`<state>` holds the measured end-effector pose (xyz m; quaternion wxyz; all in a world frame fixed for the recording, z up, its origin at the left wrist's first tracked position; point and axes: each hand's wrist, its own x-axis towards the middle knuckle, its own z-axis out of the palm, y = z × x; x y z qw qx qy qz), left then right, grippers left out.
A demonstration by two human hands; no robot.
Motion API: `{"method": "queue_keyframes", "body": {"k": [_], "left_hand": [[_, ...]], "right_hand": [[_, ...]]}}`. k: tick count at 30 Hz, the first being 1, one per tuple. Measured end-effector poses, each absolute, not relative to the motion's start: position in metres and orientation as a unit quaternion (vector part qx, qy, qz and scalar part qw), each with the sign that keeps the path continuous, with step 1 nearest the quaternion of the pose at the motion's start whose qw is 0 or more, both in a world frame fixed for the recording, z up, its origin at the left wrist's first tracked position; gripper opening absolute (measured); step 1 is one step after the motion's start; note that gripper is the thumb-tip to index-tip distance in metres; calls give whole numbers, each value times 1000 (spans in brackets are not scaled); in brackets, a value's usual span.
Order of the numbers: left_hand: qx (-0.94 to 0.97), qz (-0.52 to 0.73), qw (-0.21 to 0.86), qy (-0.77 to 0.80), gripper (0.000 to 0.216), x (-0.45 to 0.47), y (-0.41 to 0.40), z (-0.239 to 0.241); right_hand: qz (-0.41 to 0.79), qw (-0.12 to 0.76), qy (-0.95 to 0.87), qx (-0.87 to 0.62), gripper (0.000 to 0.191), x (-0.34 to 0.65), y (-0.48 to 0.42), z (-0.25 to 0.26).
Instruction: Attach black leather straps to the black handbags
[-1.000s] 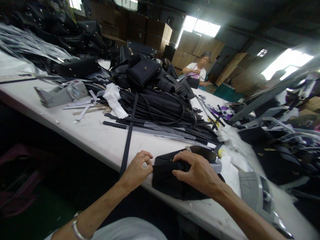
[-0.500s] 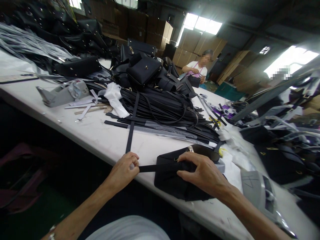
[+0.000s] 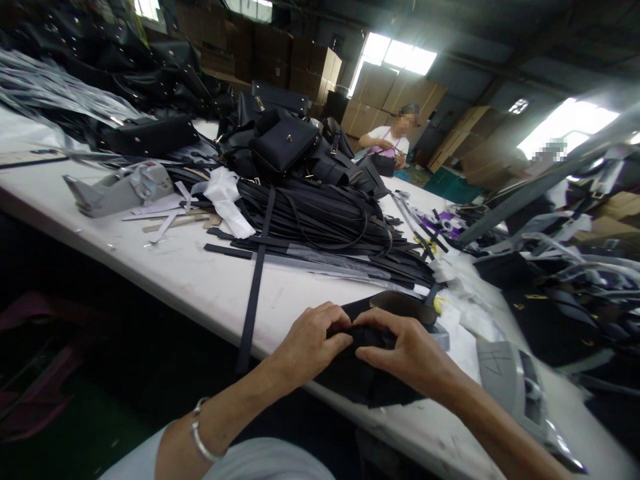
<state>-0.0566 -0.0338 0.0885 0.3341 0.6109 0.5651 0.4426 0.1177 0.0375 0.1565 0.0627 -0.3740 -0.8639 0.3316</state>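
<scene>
A black handbag (image 3: 367, 390) lies at the table's front edge, its brown-lined opening facing up. My left hand (image 3: 317, 340) bends over its near left side, thumb and fingers pinched at the black material. Opposite it, my right hand (image 3: 407, 343) curls thumb and fingers around the same part, fingertips almost meeting the left ones. What exactly lies between the fingertips is partly hidden. Left of my hands, a long black strap (image 3: 257, 283) runs from the strap pile (image 3: 320, 217) across the table and hangs over the edge.
On the white table (image 3: 190, 267), a grey tape dispenser (image 3: 123, 187) stands left and a grey device (image 3: 510, 377) right. Black handbags (image 3: 285, 143) are heaped behind the straps. Across the table a person (image 3: 387, 143) handles a dark bag. Clear plastic (image 3: 465, 287) lies on the right.
My left hand has let go of the black strap and moved right to the handbag beside my right hand. The strap now hangs loose over the table edge. The view shifted slightly.
</scene>
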Motion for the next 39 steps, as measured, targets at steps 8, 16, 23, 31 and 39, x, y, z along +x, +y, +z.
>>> {"method": "queue_keyframes", "body": {"k": [8, 16, 23, 31, 39], "left_hand": [[560, 446, 426, 553, 7, -57, -30, 96], [583, 389, 407, 586, 12, -58, -21, 100], [574, 380, 446, 573, 17, -63, -18, 88], [587, 388, 412, 579, 16, -55, -17, 89], [584, 390, 423, 572, 16, -58, -22, 87]], "right_hand": [[370, 58, -846, -380, 20, 118, 44, 156], [388, 68, -836, -383, 22, 118, 44, 154], [383, 63, -835, -390, 21, 115, 46, 151], [357, 74, -815, -450, 15, 108, 41, 151], [392, 102, -802, -438, 15, 108, 42, 143]]}}
